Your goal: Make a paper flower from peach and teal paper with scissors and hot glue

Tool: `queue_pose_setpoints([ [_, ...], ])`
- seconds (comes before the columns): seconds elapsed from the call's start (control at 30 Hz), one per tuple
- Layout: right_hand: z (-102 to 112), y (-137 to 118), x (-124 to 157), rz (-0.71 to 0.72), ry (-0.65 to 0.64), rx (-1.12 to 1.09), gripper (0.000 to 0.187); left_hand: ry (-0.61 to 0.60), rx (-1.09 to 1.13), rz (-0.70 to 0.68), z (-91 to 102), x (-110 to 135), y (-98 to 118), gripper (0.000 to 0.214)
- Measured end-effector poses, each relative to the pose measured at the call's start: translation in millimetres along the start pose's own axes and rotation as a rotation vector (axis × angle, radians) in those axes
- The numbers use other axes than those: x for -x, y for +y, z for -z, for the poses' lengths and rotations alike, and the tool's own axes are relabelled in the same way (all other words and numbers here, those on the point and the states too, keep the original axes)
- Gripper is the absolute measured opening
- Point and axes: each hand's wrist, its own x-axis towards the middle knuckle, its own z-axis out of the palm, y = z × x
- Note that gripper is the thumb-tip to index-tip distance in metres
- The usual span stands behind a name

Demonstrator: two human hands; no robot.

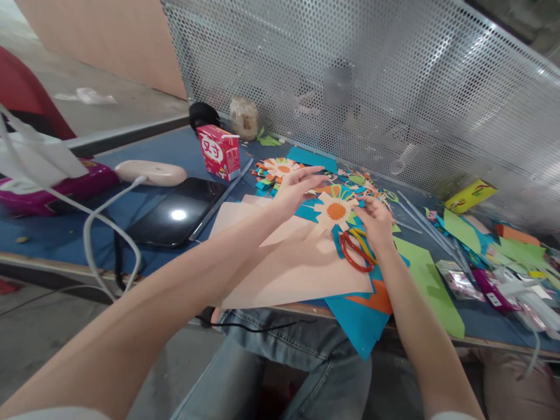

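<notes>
A pale paper flower point(321, 219) with a round orange centre lies over coloured paper in front of me. At its right edge my right hand point(377, 224) has thumb and fingers closed on a petal. My left hand point(300, 188) hovers above and left of the flower, fingers stretched out, holding nothing. Scissors point(355, 262) with red and yellow handles lie just below the flower, their blades hidden. Beneath is a large pale paper sheet point(271, 274). A second paper flower point(272, 167) sits behind my left hand among colourful paper scraps.
Left on the table are a black phone point(175, 213), a white device point(151, 173) with a cable, and a red box point(219, 153). Blue sheets point(359, 326) overhang the front edge. A green sheet point(433, 291) lies right. A perforated metal panel point(371, 76) closes the back.
</notes>
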Motion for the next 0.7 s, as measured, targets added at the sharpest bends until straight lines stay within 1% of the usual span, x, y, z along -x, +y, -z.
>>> queue_pose_setpoints([
  [0.1, 0.6, 2.5, -1.4, -0.022, 0.008, -0.025, 0.027, 0.041, 0.120, 0.050, 0.6, -0.1, 3.9, 0.029],
  [0.17, 1.1, 3.4, -2.4, -0.048, 0.033, -0.052, 0.029, 0.044, 0.145, 0.042, 0.4, 0.0, 3.1, 0.028],
  [0.3, 2.2, 2.7, -3.8, -0.128, 0.112, -0.094, 0.032, 0.030, 0.117, 0.019, 0.3, -0.8, -2.1, 0.030],
  [0.4, 2.1, 1.3, -3.6, -0.180, 0.137, -0.115, 0.034, 0.002, 0.081, 0.008, 1.0, -1.9, -4.7, 0.030],
  [0.53, 2.4, 1.6, -3.8, -0.198, 0.132, -0.114, 0.036, -0.061, -0.018, -0.086, 1.1, -1.8, -5.2, 0.032],
  [0.7, 5.7, 5.6, -7.7, -0.214, 0.161, -0.096, 0.038, -0.214, -0.201, -0.218, -3.9, 6.3, -3.0, 0.030],
])
